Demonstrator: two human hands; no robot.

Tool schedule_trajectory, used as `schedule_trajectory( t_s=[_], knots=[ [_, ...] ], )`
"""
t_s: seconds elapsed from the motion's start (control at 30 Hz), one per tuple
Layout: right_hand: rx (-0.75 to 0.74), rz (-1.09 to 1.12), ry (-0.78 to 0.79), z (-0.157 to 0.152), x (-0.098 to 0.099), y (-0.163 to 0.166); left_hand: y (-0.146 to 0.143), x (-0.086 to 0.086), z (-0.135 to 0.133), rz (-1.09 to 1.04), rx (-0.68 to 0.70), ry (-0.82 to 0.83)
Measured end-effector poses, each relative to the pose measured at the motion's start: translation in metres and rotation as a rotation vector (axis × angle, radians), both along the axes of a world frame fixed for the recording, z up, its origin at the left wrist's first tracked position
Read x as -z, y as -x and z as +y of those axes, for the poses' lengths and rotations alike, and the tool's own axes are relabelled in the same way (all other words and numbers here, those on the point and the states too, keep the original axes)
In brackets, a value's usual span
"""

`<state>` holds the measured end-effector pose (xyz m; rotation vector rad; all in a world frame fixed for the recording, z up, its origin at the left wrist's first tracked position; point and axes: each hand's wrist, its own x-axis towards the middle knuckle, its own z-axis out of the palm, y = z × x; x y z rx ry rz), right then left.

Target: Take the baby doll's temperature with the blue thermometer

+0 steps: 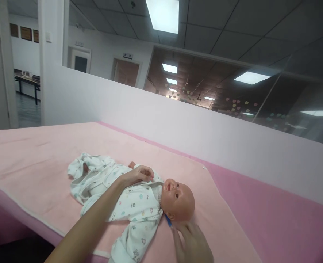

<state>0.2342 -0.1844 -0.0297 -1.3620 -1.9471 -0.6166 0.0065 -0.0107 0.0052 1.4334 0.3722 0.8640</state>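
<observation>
On a pale-pink cloth (27,157), white printed clothes (131,206) dress a bald plastic baby doll (183,201) lying face up; the left hand (136,175) curls its fingers over the chest, grip unclear; the right hand (193,241) meets a narrow blue strip (168,220) beside the neck, clamped or not I cannot tell.

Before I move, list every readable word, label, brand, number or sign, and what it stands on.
No text can be read.
Sign above the brown door: too small and blurred.
Paler sign farther left: too small and blurred.
White clothes on the doll: prints, any lettering too small.
</observation>
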Motion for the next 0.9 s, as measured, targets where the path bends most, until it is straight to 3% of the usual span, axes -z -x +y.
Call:
schedule_trajectory(
  t_s=[0.1, 0.17, 0.27, 0.5, 0.7, 0.9],
  knots=[
    [-0.239, 0.126, 0.101, 0.026, -0.028, 0.053, 0.0, 0.0, -0.001, 0.009, -0.004, -0.001],
    [-0.26, 0.182, 0.147, 0.047, -0.034, 0.085, 0.0, 0.001, -0.001, 0.007, -0.017, -0.003],
    [-0.238, 0.337, 0.167, 0.072, -0.026, 0.11, -0.001, 0.001, 0.0, 0.009, -0.062, -0.027],
    [-0.387, 0.733, 0.033, 0.079, 0.001, 0.107, -0.001, -0.002, -0.004, 0.094, -0.097, -0.105],
    [-0.431, 0.812, -0.064, 0.077, 0.0, 0.109, 0.003, -0.004, -0.004, 0.217, -0.025, -0.147],
    [-0.462, 0.814, -0.147, 0.074, 0.0, 0.109, 0.004, -0.004, -0.006, 0.187, -0.095, -0.1]
  ],
)
